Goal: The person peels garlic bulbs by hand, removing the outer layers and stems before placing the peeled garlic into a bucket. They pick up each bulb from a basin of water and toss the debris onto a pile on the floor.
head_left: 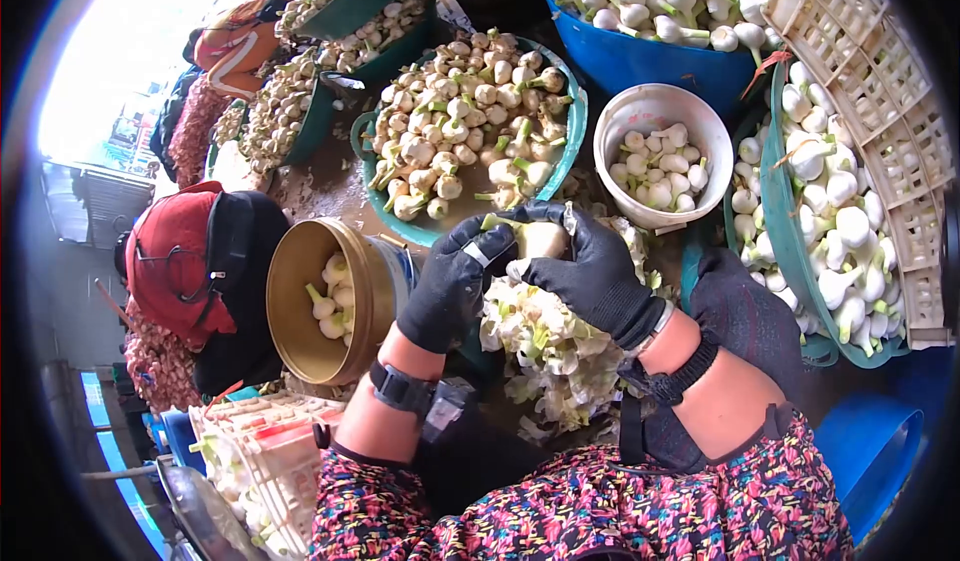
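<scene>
Two blue tubs [640, 61] and one teal basin [565, 151] hold bulbs; one white bucket [655, 111], one brass pot [300, 301]. One bulb [540, 239] sits at centre frame, above a heap of peelings [550, 351] — pinched between both gloved hands. Left hand [455, 281] and right hand [590, 266]: fingers curled tight around it, wrists raised.

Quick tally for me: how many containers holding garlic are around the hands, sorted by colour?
Teal basins and: 4
Blue tub: 1
White bucket: 1
Gold bucket: 1
Total: 7
Both gloved hands, left and right, hold one garlic bulb.
</scene>
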Tool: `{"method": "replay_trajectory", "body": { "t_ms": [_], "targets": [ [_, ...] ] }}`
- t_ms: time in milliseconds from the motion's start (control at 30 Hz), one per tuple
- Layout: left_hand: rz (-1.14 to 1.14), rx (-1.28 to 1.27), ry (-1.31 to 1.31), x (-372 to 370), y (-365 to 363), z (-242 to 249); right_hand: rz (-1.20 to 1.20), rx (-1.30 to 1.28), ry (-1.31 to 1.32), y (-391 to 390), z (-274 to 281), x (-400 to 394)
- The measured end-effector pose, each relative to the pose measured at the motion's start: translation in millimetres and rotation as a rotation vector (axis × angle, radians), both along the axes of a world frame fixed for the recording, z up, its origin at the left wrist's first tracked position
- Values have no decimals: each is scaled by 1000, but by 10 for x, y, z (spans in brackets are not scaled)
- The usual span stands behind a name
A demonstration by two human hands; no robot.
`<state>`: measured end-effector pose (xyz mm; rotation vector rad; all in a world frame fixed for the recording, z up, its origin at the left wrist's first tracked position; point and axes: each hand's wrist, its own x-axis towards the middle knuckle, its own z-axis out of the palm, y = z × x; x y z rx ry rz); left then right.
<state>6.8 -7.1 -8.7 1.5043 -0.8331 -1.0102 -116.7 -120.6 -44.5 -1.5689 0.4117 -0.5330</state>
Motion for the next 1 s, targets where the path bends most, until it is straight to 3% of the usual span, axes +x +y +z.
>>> {"method": "replay_trajectory", "body": {
  "t_ms": [33,100,133,200,267,333,367,500,567,600,667,733,800,833,900,933,1000],
  "targets": [
    [91,-16,-17,-36,28,-21,5,0,-7,22,12,-32],
    [250,-37,-6,-148,18,15,-77,-320,-138,39,71,-99],
    [247,-39,-11,-177,22,30,-80,-322,-143,50,58,-113],
    [229,-33,-360,-236,46,15,-32,159,-76,65,5,-131],
    [227,-126,-219,-296,63,-14,-52,245,-66,21,13,-173],
    [283,-105,94,-322,71,2,15,399,-81,-14,-6,-192],
    [220,-116,-211,-322,68,22,63,398,-57,-32,9,-216],
    [333,-32,-67,-301,-1,28,-12,331,-79,-34,10,-167],
    [242,11,-335,-269,-12,22,55,382,-63,-47,79,-175],
    [242,12,-333,-274,0,13,55,383,-61,-46,49,-174],
    [312,-126,83,-288,18,2,59,728,-136,-62,-22,-170],
    [263,-107,120,-272,48,41,69,724,-106,-95,30,-183],
    [219,-123,-213,-273,83,21,77,679,-104,-97,5,-191],
    [220,-122,-212,-261,111,-3,78,680,-103,-98,17,-196],
    [236,83,-426,-251,140,-22,64,541,-60,-99,66,-213],
    [235,83,-426,-289,108,-2,63,541,-60,-94,48,-211],
    [285,-167,-115,-384,3,58,73,474,-76,-78,-9,-195]
  ]
}}
